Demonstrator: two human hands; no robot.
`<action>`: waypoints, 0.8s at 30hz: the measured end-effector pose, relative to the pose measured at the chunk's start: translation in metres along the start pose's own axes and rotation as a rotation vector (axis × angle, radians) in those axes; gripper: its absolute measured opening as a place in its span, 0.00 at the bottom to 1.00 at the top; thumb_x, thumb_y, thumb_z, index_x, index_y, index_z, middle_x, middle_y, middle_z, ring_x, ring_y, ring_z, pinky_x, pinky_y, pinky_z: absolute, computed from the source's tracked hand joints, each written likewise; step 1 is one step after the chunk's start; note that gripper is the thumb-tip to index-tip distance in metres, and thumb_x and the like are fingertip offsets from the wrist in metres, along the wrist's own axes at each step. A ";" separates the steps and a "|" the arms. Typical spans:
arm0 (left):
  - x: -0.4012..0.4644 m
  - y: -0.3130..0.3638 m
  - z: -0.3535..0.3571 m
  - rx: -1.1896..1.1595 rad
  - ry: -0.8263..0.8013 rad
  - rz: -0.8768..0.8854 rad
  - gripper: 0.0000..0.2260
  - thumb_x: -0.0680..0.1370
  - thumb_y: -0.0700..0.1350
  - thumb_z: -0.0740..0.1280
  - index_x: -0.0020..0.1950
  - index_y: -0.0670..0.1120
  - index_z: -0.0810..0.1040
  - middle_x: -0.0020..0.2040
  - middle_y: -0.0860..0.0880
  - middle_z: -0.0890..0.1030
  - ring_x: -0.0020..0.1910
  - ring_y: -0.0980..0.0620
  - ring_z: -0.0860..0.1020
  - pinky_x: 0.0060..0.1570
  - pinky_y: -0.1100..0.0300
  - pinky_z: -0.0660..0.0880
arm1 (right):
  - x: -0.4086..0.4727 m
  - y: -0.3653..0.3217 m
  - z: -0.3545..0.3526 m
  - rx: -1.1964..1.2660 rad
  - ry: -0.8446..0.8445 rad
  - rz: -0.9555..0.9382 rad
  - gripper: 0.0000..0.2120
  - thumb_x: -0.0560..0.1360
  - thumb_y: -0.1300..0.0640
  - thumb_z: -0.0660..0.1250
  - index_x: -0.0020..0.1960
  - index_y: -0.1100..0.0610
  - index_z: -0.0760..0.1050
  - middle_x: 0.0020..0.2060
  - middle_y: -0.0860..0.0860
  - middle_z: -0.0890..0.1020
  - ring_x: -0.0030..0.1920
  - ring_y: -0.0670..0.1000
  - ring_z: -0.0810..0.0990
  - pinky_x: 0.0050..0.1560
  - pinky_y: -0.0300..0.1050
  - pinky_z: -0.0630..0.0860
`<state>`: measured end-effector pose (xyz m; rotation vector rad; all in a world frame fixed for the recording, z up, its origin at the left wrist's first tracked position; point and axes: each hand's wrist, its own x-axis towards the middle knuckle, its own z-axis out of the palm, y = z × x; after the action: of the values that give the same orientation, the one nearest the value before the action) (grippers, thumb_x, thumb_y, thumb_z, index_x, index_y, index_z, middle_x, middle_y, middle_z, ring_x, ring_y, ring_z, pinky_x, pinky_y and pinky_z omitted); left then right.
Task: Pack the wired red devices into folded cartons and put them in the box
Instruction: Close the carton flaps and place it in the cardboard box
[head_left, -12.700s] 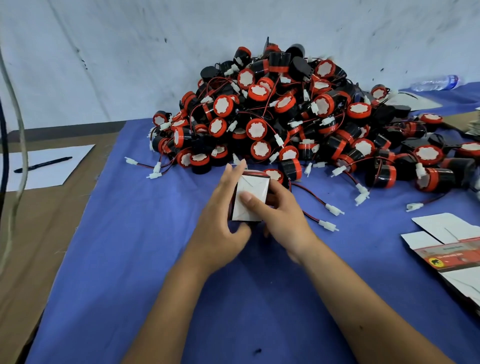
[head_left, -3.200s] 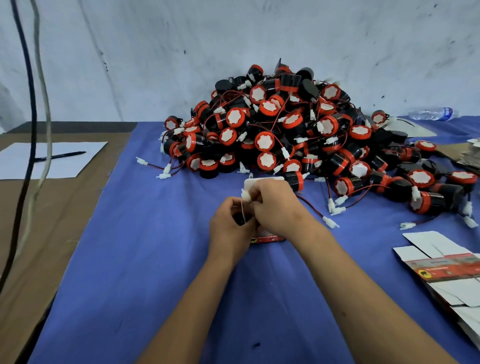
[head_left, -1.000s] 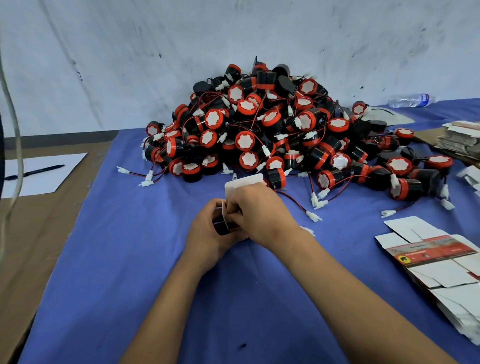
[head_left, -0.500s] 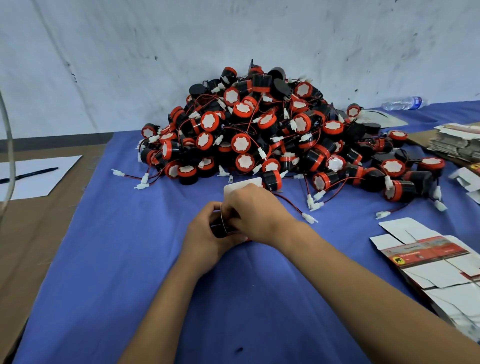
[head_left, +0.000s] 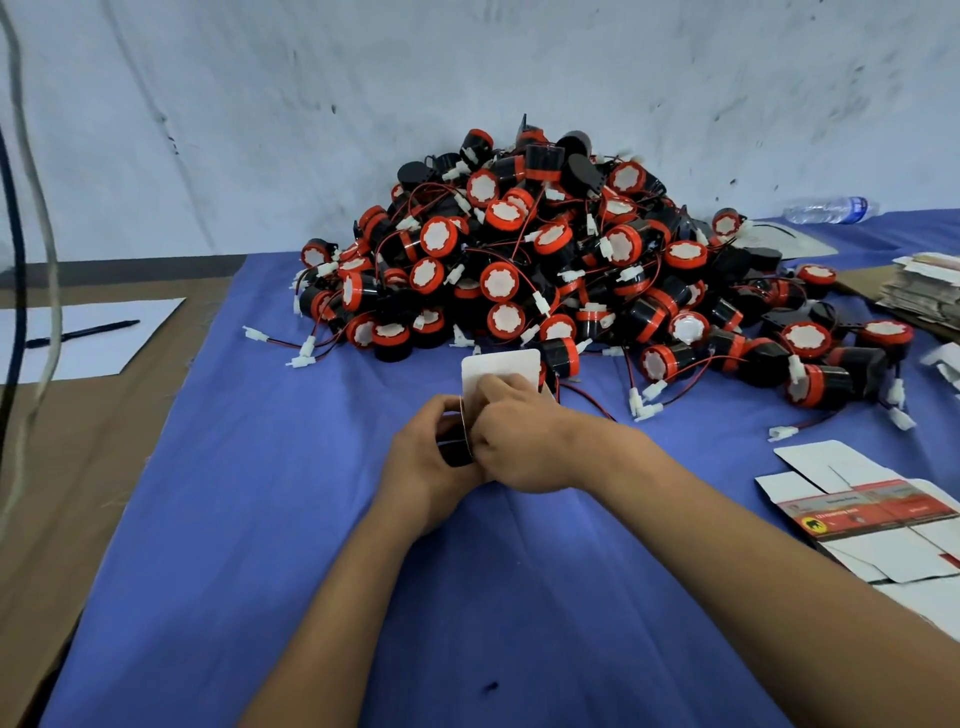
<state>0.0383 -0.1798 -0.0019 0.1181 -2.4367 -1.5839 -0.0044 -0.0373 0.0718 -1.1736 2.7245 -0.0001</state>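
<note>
You face a pale, whitewashed wall (head_left: 467, 67) marked with dark scuffs and faint streaks, lit evenly and softly. Below it runs a brown worktop (head_left: 78, 467), and a blue cloth (head_left: 260, 519) covers most of it from the far edge to the near edge. On the bare brown strip at your left lies a white sheet of paper (head_left: 88, 343) with a black pen (head_left: 83, 332) on it. Two cables (head_left: 31, 260), one dark and one pale, hang down along the left edge of your view. A clear plastic bottle (head_left: 831, 208) lies at the far right corner, against the wall.

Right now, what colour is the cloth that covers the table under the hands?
The cloth is blue-violet and plain; the head view shows it.
</note>
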 end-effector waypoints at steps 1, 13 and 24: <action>-0.001 -0.002 0.000 -0.018 0.000 0.006 0.26 0.68 0.38 0.82 0.58 0.56 0.77 0.50 0.58 0.85 0.49 0.59 0.84 0.47 0.66 0.80 | -0.004 0.004 0.002 0.041 0.046 -0.040 0.12 0.82 0.58 0.61 0.55 0.59 0.82 0.63 0.52 0.71 0.66 0.54 0.66 0.65 0.49 0.68; -0.007 0.007 -0.010 -0.569 -0.183 -0.164 0.14 0.84 0.50 0.63 0.66 0.47 0.82 0.54 0.48 0.84 0.47 0.49 0.75 0.38 0.61 0.68 | -0.007 0.049 0.063 1.351 0.467 0.246 0.07 0.81 0.55 0.70 0.56 0.56 0.84 0.37 0.47 0.85 0.34 0.45 0.82 0.33 0.39 0.76; -0.002 -0.001 0.019 -0.285 0.163 -0.045 0.12 0.80 0.34 0.70 0.55 0.51 0.84 0.50 0.52 0.87 0.51 0.50 0.85 0.48 0.56 0.83 | -0.011 0.051 0.074 1.201 0.477 -0.023 0.16 0.83 0.58 0.67 0.64 0.40 0.80 0.43 0.65 0.80 0.37 0.64 0.73 0.42 0.58 0.77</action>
<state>0.0359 -0.1628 -0.0111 0.2434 -2.0778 -1.8436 -0.0222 0.0108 -0.0033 -0.8205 2.2213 -1.7890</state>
